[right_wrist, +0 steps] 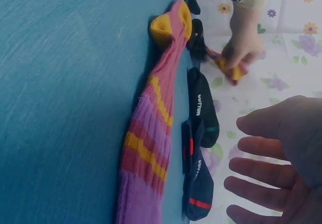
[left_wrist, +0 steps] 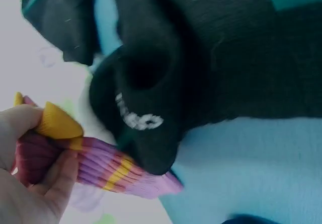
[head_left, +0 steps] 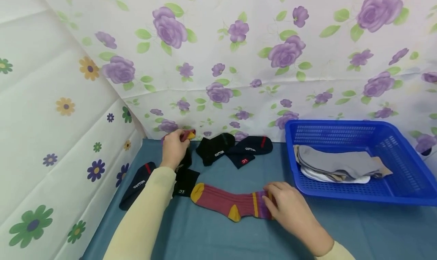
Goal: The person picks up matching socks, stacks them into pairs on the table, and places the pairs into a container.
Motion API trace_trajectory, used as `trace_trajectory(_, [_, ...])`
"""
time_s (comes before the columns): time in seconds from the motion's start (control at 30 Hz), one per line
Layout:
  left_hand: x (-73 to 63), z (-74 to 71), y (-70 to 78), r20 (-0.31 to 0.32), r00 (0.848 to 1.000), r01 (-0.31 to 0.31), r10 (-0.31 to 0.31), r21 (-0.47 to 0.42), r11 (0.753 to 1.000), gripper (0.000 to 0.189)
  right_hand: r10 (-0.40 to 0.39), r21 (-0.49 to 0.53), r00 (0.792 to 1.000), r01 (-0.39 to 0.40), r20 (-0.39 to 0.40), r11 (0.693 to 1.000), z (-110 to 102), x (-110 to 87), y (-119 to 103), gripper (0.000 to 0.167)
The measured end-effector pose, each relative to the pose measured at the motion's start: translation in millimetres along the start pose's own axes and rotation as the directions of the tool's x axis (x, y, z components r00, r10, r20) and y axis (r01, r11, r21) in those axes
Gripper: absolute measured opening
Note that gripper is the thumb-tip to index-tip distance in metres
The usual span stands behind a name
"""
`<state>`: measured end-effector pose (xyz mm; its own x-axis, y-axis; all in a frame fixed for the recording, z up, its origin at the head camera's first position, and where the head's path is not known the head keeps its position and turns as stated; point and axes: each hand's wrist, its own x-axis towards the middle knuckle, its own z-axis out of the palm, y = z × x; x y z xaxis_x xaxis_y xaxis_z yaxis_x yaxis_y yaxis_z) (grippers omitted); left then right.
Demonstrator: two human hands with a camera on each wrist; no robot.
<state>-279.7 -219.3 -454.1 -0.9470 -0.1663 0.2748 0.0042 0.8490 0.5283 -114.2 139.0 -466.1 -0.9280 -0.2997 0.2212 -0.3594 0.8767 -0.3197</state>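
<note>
My left hand (head_left: 173,149) pinches a maroon, purple and yellow striped sock (left_wrist: 121,171) at the back left. In the left wrist view its purple end runs behind a black sock (left_wrist: 151,93) with white lettering. A matching striped sock (head_left: 222,201) lies lengthwise on the blue-green cloth, yellow toe to the left. Over its purple cuff is my right hand (head_left: 290,207); the right wrist view shows those fingers (right_wrist: 261,168) spread loosely, gripping nothing. Below the left hand, another black sock (head_left: 187,182) is partly covered by the sleeve.
A navy sock (head_left: 138,184) lies at the left edge. Along the back wall rest a black sock pair (head_left: 216,146) and a navy pair (head_left: 254,144) with red marks. The blue plastic basket (head_left: 362,200) at the right holds grey socks (head_left: 336,162) and white ones beneath.
</note>
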Motion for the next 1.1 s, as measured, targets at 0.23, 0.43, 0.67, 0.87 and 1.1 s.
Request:
trace_trajectory(0.23, [-13.0,-27.9,24.9,-0.113,0.993,-0.057,0.018,-0.349,0.935,0.023,-0.031,0.039,0.999,0.033,-0.043,0.999,-4.7,1.1,-4.5,0.020])
trace_trajectory(0.43, [-50.0,-47.7,70.8,0.154,0.983,0.024,0.096,-0.637,0.771,0.028,-0.071,0.075,0.993,0.078,-0.090,0.994,-8.0,3.1,-7.1,0.028])
trace_trajectory(0.67, [-100.4,-58.3,121.8,0.325,0.909,0.066,0.261,-0.730,0.680,0.015,-0.084,0.137,0.989,0.101,-0.121,0.985,-6.1,10.0,-15.3,0.048])
trace_trajectory(0.87, [-124.2,-38.1,138.3,0.360,0.846,0.041,0.393,-0.779,0.626,0.016,-0.072,0.300,0.996,0.087,-0.060,0.950,-8.0,14.5,-22.7,0.087])
trace_trajectory(1.1, [-134.2,-35.2,152.5,0.425,0.789,0.038,0.445,-0.755,0.655,0.038,-0.125,0.394,0.981,0.174,-0.146,0.903,-12.5,22.4,-26.6,0.089])
